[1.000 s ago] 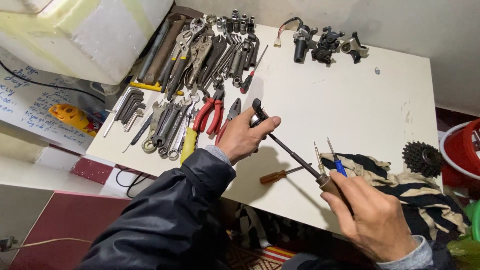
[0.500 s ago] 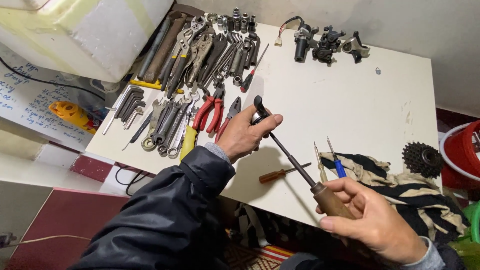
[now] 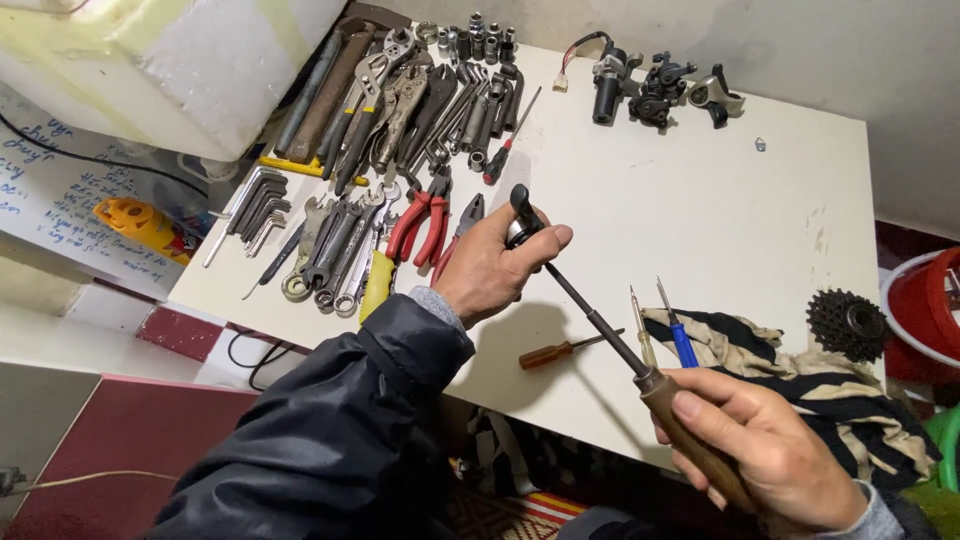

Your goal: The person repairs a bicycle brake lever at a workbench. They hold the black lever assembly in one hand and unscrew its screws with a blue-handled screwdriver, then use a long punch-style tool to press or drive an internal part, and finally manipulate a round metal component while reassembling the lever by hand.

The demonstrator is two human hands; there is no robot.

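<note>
My left hand [image 3: 490,270] holds a small black part [image 3: 520,215] up over the tabletop [image 3: 700,210], fingers wrapped around it and thumb pressed across the front, so that grip is closed on the part. My right hand [image 3: 770,455] is closed around the wooden handle of a long screwdriver [image 3: 610,340], thumb lying along the handle. The shaft slants up and left, and its tip meets the part just under my left thumb (I cannot tell exactly where it seats).

Below the shaft a small orange-handled screwdriver [image 3: 560,350] lies flat on the tabletop. Just beside my right hand a striped rag [image 3: 800,370] carries a blue screwdriver [image 3: 680,335] and another thin one, with a cog cluster [image 3: 848,325] at its far end. Beyond my left hand lie red pliers [image 3: 422,222] and rows of wrenches [image 3: 330,250]. Black parts [image 3: 660,90] sit at the tabletop's far edge.
</note>
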